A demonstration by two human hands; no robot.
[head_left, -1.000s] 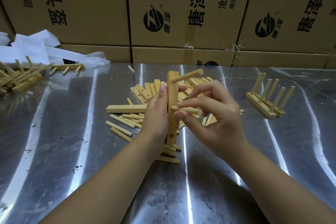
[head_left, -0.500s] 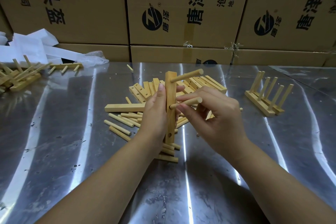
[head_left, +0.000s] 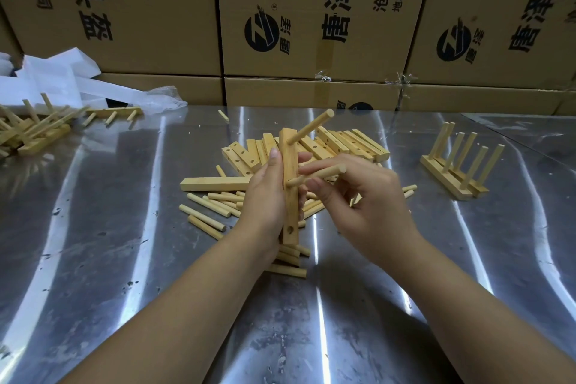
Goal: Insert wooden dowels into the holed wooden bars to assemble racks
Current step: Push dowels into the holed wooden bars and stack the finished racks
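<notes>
- Frame centre: our left hand (head_left: 265,196) grips a holed bar (head_left: 288,165) upright, one dowel (head_left: 311,128) already seated near its top.
- Our right hand (head_left: 364,199) pinches a second dowel (head_left: 318,176), its tip at the middle hole.
- A lower hole (head_left: 290,230) sits empty.
- A finished rack (head_left: 452,171) stands at right; loose bars (head_left: 343,143) and spare dowels (head_left: 205,218) await us on the steel table (head_left: 93,259).

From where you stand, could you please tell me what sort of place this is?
Probably a small assembly workshop: printed cartons stacked behind a steel table, with loose bars and finished racks on it.
</notes>
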